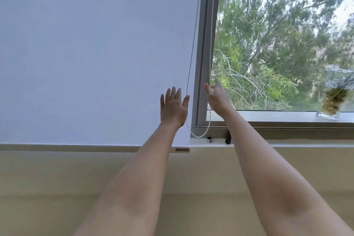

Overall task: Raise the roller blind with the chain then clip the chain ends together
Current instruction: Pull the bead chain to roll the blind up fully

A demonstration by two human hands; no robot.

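Note:
A white roller blind (95, 53) hangs fully down over the left window, its bottom bar level with the sill. A white beaded chain (192, 48) runs down the blind's right edge, loops near the sill and climbs again along the grey frame. My left hand (173, 107) is raised flat against the blind, fingers apart, its thumb just touching the left strand. To the right, my right hand (217, 96) reaches up at the right strand with fingers spread; the strand passes behind it. A small black clip (228, 137) stands on the sill below the loop.
A grey window frame (203, 63) separates the blind from an uncovered pane showing trees. A glass vase (332, 103) with dried material stands on the sill at the far right. Below the sill is a beige wall.

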